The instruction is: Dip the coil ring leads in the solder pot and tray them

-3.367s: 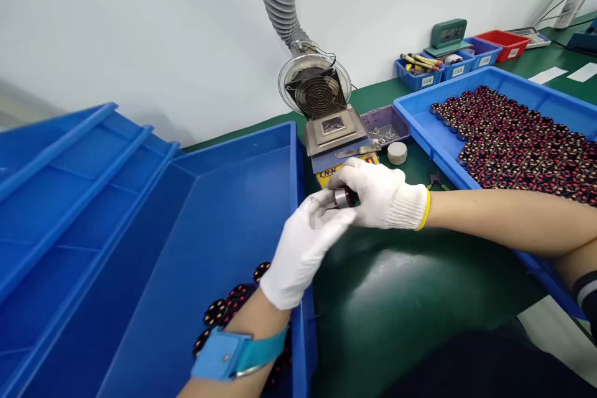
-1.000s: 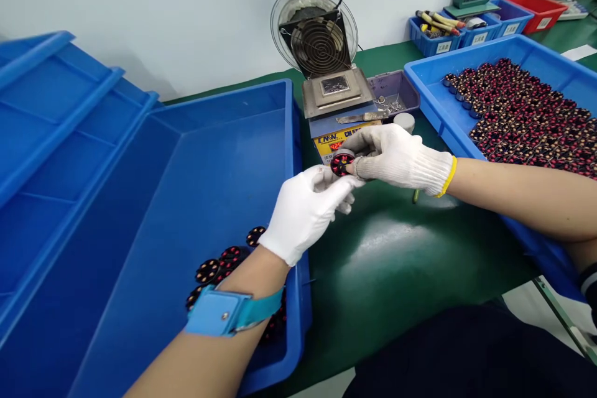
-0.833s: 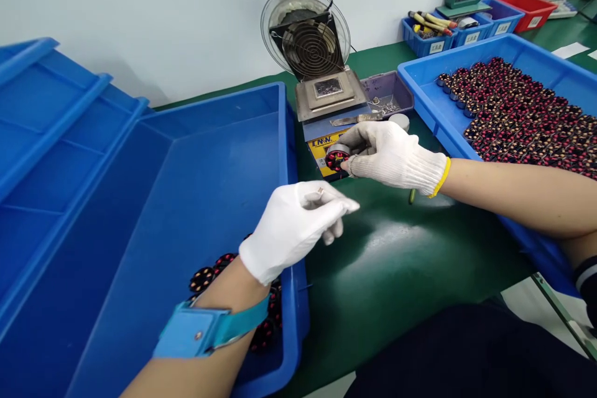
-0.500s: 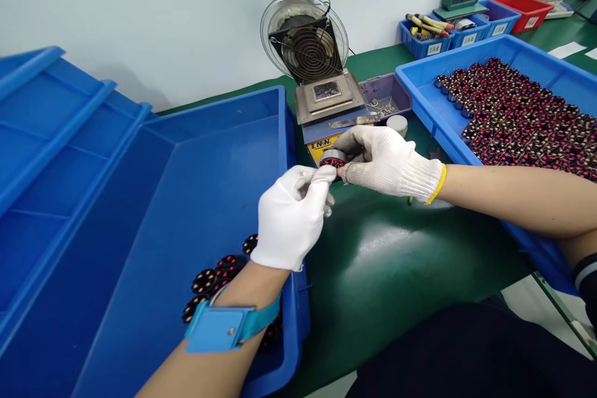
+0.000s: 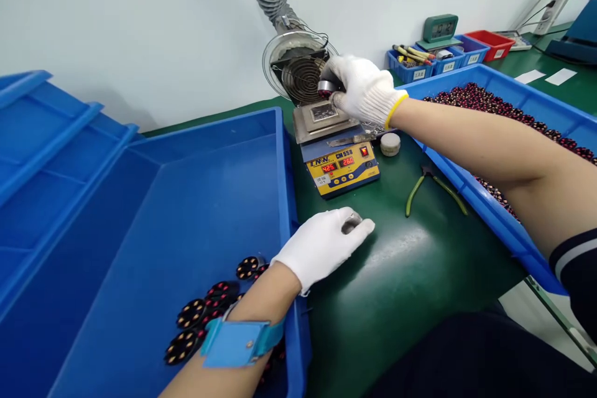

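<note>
My right hand, in a white knit glove with a yellow cuff edge, pinches a round part with a metal rim and a dark red-and-black underside. It is held above the steel top of a yellow-and-blue heated unit with red digits. My left hand, in a smooth white glove, is low over the green tabletop beside the blue tray's rim. Its fingers are curled towards the thumb; whatever they hold, if anything, is hidden. Similar round parts lie in the left blue tray, under my left forearm.
Green-handled pliers lie open on the table, near a small round white container. A fume extractor stands behind the heated unit. At right, a blue tray holds many round parts; small bins and a clock are behind it.
My hands, together at the round part before, have separated. The right has lifted the part up and away over the steel top; the left has dropped down to the right, near the tabletop.
</note>
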### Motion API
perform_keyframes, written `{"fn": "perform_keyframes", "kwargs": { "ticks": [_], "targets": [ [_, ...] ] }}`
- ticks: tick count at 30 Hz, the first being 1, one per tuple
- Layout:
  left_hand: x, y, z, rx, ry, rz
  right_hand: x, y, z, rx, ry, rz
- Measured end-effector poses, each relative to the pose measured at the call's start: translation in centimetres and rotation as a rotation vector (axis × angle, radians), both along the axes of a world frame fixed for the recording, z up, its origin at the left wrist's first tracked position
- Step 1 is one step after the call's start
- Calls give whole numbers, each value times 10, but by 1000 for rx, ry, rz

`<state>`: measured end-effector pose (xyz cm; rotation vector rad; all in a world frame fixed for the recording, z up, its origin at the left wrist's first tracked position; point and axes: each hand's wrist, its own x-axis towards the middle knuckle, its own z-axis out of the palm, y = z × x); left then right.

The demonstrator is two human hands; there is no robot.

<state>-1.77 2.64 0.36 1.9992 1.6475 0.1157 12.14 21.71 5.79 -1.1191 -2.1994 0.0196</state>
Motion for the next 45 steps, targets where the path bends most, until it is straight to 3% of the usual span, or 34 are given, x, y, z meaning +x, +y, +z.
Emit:
{"fn": "perform_keyframes", "kwargs": {
  "ticks": [5,13,25,28,31,34,37,40,45],
  "targets": [
    [-5,-1,-5,-4,-21,1,-23,23,4,19,-253,-49],
    [-6,-1,-11,-23,53,-34,-41,17,4,74,-498,-49],
    [-6,-2,-10,-44,47,-31,-45,15,8,-28,-437,-52],
    [-5,-2,-12,10,-91,77,-41,17,13,0,-332,-46],
    [-5,1,-12,97,-375,283,-35,6,21,6,-178,-31],
    [-6,5,-9,188,-739,473,-28,-20,24,-143,-58,73],
    [-7,10,-8,266,-994,617,-25,-48,14,-398,17,170],
    [-8,13,-9,344,-1106,713,-25,-71,-5,-604,100,241],
    [-8,12,-10,414,-1156,748,-16,-87,-19,-644,59,334]
  ]
}}
